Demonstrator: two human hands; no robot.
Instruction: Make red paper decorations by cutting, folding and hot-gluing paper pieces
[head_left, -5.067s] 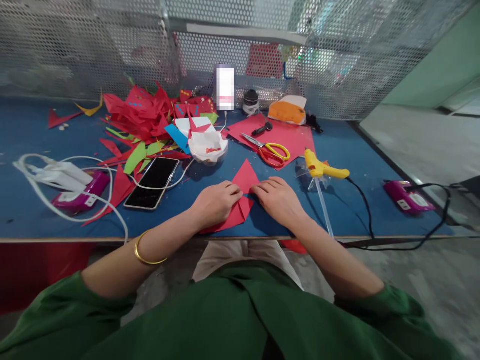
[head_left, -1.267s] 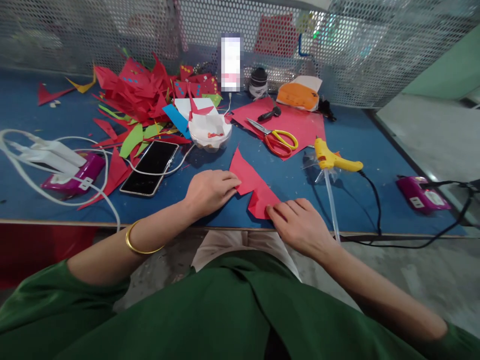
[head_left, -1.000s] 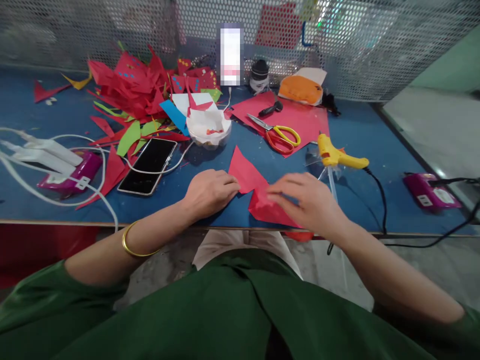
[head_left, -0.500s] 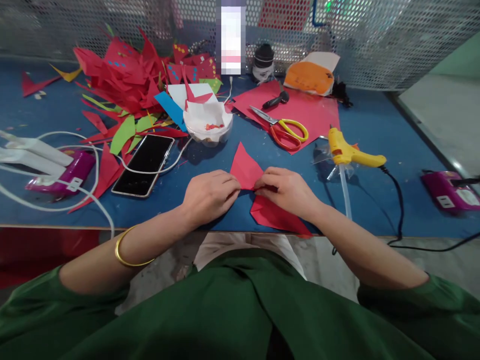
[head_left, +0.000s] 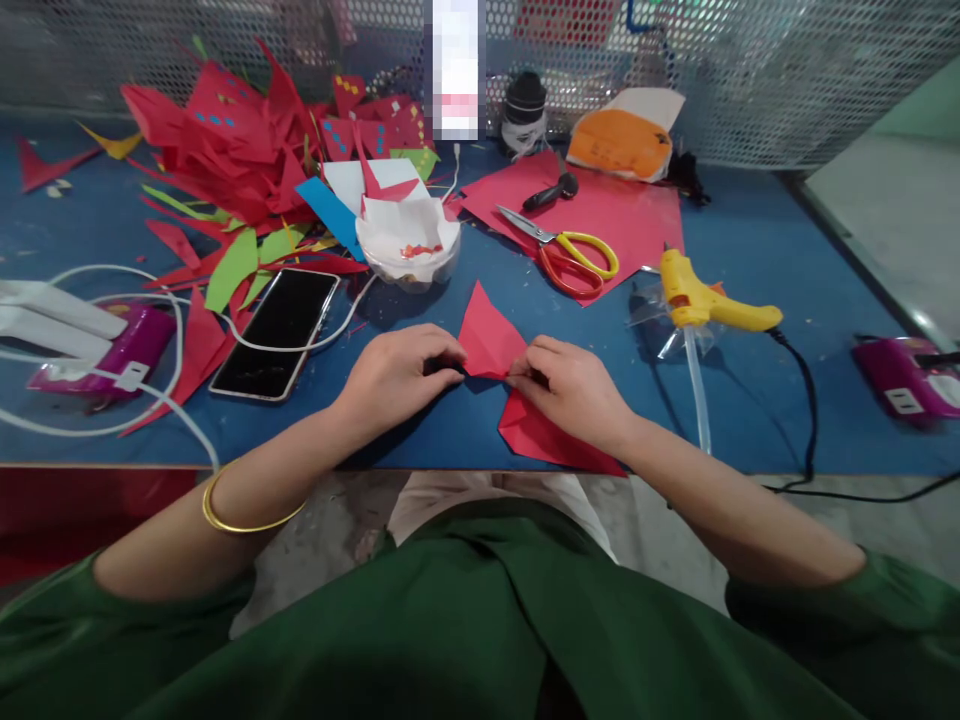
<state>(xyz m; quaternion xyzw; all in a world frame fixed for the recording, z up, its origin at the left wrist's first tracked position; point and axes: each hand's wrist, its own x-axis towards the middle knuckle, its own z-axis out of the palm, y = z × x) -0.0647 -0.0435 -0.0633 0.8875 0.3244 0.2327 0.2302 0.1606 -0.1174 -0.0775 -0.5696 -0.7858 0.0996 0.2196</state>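
Observation:
A pointed, folded piece of red paper (head_left: 489, 338) lies between my hands near the table's front edge. My left hand (head_left: 397, 382) has its thumb and fingertips closed at the paper's lower left edge. At the lower right corner, my right hand (head_left: 577, 388) pinches the same paper, its fingers bent and the tips close together. A second red paper piece (head_left: 544, 430) lies partly under my right hand and reaches to the table edge.
Scissors (head_left: 574, 262) and a black-handled tool (head_left: 551, 193) rest on a red sheet (head_left: 637, 215). A yellow glue gun (head_left: 712, 303) with a cord stands right. Left are a phone (head_left: 281, 335), white cables, a bowl (head_left: 412, 265) and a heap of red paper cut-outs (head_left: 232, 140).
My left hand has shifted slightly left and its thumb now shows apart from the bent fingers. My right hand keeps its pinch on the paper. The view has moved a little.

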